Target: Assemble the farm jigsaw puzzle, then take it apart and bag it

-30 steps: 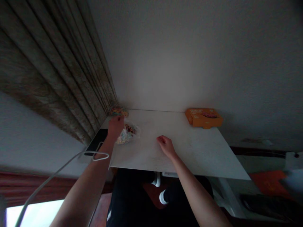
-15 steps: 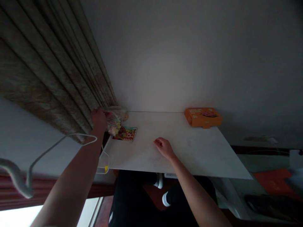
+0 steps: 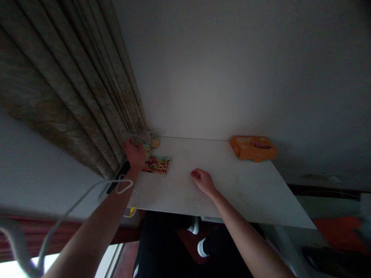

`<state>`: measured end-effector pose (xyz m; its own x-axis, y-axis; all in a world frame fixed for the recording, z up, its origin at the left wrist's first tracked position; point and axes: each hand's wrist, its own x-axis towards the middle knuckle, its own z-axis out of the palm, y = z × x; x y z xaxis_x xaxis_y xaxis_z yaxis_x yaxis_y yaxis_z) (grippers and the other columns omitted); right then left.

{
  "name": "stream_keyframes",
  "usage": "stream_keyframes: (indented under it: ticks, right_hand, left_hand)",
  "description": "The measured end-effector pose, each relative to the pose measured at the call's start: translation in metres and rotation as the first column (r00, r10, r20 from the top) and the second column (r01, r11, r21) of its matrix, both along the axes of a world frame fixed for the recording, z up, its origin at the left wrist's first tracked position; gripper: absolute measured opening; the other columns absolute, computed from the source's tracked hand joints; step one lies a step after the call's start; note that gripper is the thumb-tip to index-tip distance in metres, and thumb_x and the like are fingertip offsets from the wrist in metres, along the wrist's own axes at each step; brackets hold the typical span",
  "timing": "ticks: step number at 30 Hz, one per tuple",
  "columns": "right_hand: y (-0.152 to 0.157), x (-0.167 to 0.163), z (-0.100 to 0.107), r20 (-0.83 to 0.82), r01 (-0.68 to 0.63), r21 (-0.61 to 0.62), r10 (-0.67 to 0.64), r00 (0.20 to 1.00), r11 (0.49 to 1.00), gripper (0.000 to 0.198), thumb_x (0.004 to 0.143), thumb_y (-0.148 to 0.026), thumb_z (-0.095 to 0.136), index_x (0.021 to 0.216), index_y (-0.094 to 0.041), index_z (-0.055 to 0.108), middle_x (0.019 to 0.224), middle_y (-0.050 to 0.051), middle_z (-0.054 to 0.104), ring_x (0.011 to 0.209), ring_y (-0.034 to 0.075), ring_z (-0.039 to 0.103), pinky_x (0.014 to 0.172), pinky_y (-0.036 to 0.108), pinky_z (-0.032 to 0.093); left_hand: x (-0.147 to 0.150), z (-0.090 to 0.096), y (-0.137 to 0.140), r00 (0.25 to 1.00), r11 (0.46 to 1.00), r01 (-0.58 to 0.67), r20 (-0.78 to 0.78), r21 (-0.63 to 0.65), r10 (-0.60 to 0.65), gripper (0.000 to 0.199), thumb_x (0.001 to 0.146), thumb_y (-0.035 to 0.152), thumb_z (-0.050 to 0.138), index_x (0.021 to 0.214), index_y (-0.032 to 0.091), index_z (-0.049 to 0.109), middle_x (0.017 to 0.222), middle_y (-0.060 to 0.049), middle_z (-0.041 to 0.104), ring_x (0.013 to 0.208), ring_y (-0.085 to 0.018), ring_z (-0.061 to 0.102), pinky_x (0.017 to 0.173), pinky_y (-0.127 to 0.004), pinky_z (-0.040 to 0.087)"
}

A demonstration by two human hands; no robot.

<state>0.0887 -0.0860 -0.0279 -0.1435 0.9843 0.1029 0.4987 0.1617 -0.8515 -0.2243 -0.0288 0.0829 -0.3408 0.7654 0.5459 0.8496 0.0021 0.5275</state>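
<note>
At the far left corner of the white table, a clear plastic bag [image 3: 147, 143] holds small pastel pieces. My left hand [image 3: 135, 152] is at the bag's near left side, fingers curled against the film and somewhat blurred; its grip looks closed on the bag. A colourful printed card [image 3: 158, 165] lies flat just right of that wrist, partly covered by the hand and bag. Near the middle of the tabletop rests my right hand [image 3: 203, 180], loosely curled into a fist, with nothing visible in it.
An orange box [image 3: 255, 148] with printing sits at the back right of the white table [image 3: 232, 193], against the wall. Patterned curtains [image 3: 95, 85] hang on the left. A white hanger-like wire [image 3: 87, 193] crosses above my left forearm; a dark slim object [image 3: 118, 178] lies beside it.
My left hand has moved right and slightly down, over the front of the plastic bag, which looks lower and more crumpled. My right hand stays in place. The view has shifted slightly.
</note>
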Motion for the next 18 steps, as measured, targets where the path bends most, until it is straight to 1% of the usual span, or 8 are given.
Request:
stream_keyframes:
  ticks: [1,3,4,6,8,10,13,18]
  right_hand:
    - [0.005,-0.004,0.002,-0.008,-0.013,-0.005,0.013,1.000,1.000,0.021,0.092,-0.038,0.062,0.088,-0.021,0.072,0.080,0.004,0.072,0.069,0.017,0.062,0.068,0.029,0.044]
    - [0.016,-0.015,0.007,-0.033,-0.050,-0.016,0.049,0.998,0.999,0.019,0.092,-0.036,0.061,0.089,-0.021,0.072,0.080,0.003,0.072,0.069,0.017,0.062,0.069,0.029,0.045]
    - [0.024,-0.022,0.008,-0.049,-0.066,-0.022,0.065,0.997,0.998,0.018,0.091,-0.036,0.061,0.089,-0.021,0.072,0.079,0.003,0.071,0.069,0.016,0.062,0.069,0.029,0.046]
    - [0.040,-0.038,0.010,-0.094,-0.089,-0.035,0.085,0.992,0.995,0.019,0.091,-0.038,0.061,0.090,-0.021,0.071,0.079,0.002,0.071,0.071,0.016,0.062,0.071,0.028,0.047]
    - [0.060,-0.056,0.008,-0.162,-0.101,-0.047,0.093,0.982,0.994,0.021,0.090,-0.040,0.062,0.093,-0.021,0.071,0.083,0.002,0.071,0.076,0.017,0.063,0.074,0.029,0.049]
    - [0.083,-0.077,0.005,-0.236,-0.101,-0.072,0.081,0.968,0.992,0.022,0.089,-0.041,0.063,0.096,-0.021,0.070,0.089,0.003,0.072,0.083,0.017,0.065,0.077,0.030,0.051]
    - [0.121,-0.112,0.000,-0.297,-0.070,-0.136,0.026,0.955,0.988,0.026,0.086,-0.035,0.066,0.107,-0.022,0.069,0.098,0.005,0.073,0.089,0.017,0.067,0.080,0.030,0.053]
    - [0.184,-0.175,-0.001,-0.261,0.007,-0.276,-0.082,0.962,0.961,0.049,0.080,-0.026,0.072,0.127,-0.017,0.061,0.123,0.015,0.068,0.097,0.019,0.068,0.079,0.032,0.055]
  left_hand:
    - [0.010,-0.014,-0.011,0.999,0.999,0.042,-0.021,-0.027,-0.042,0.021,0.094,0.020,0.045,0.114,0.015,0.045,0.119,-0.017,0.055,0.123,-0.034,0.051,0.113,-0.058,0.039]
    - [0.031,-0.046,-0.032,0.985,0.982,0.156,-0.058,-0.106,-0.162,0.018,0.085,0.024,0.059,0.103,0.021,0.054,0.112,-0.012,0.062,0.115,-0.032,0.059,0.108,-0.049,0.047]
    - [0.039,-0.061,-0.042,0.972,0.968,0.204,-0.085,-0.148,-0.218,0.019,0.083,0.028,0.064,0.101,0.023,0.058,0.116,-0.012,0.064,0.116,-0.034,0.060,0.109,-0.049,0.046]
    - [0.049,-0.086,-0.056,0.934,0.941,0.240,-0.207,-0.238,-0.291,0.025,0.084,0.035,0.065,0.107,0.024,0.064,0.128,-0.015,0.064,0.127,-0.038,0.057,0.116,-0.054,0.039]
    - [0.053,-0.102,-0.062,0.914,0.928,0.233,-0.261,-0.290,-0.311,0.037,0.085,0.039,0.065,0.119,0.023,0.065,0.134,-0.017,0.064,0.132,-0.038,0.055,0.118,-0.058,0.035]
    - [0.052,-0.109,-0.062,0.907,0.924,0.216,-0.284,-0.316,-0.310,0.042,0.088,0.039,0.062,0.126,0.021,0.065,0.136,-0.018,0.065,0.132,-0.037,0.056,0.116,-0.059,0.037]
    - [0.050,-0.109,-0.059,0.880,0.908,0.262,-0.306,-0.328,-0.364,0.040,0.093,0.034,0.055,0.127,0.018,0.066,0.134,-0.017,0.066,0.128,-0.034,0.059,0.113,-0.054,0.042]
    - [0.048,-0.108,-0.057,0.855,0.882,0.322,-0.294,-0.343,-0.426,0.040,0.094,0.031,0.054,0.128,0.016,0.067,0.133,-0.017,0.068,0.126,-0.032,0.062,0.113,-0.049,0.046]
